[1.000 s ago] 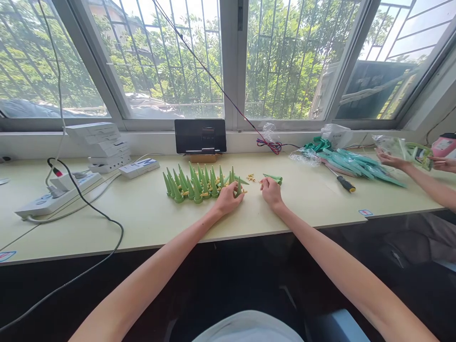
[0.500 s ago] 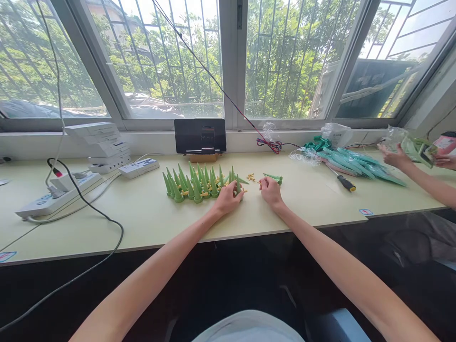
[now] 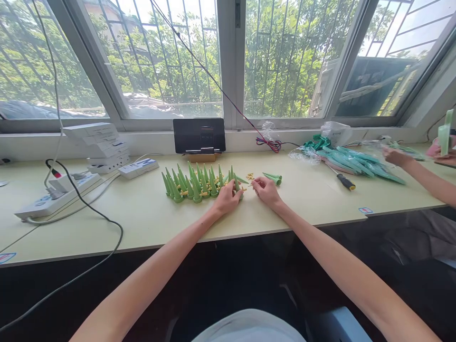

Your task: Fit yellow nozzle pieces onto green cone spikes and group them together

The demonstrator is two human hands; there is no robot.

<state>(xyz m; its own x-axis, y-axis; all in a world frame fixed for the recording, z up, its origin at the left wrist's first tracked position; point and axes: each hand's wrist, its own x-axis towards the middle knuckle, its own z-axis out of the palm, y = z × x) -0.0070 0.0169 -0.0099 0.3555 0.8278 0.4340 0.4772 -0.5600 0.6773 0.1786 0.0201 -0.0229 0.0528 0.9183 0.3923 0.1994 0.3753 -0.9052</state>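
Several green cone-shaped spikes [image 3: 188, 184] stand upright in rows on the pale table [image 3: 149, 218], with small yellow pieces among them. My left hand [image 3: 227, 198] is closed around the rightmost standing spike [image 3: 236, 184]. My right hand [image 3: 264, 190] is pinched on a small yellow piece [image 3: 251, 185] right beside that spike. A few loose yellow pieces [image 3: 250, 176] and two green spikes [image 3: 273, 177] lying flat rest just beyond my right hand.
A dark tablet [image 3: 199, 136] leans at the window sill. A power strip [image 3: 57, 197] with cables and stacked white boxes [image 3: 101, 145] sit at left. At right lie a screwdriver [image 3: 342, 179] and teal packets [image 3: 356, 161], where another person's hands [image 3: 394, 156] handle bags.
My right hand has moved left, closer to my left hand and the spike it grips. The other person's hands at the far right have shifted with their bags.
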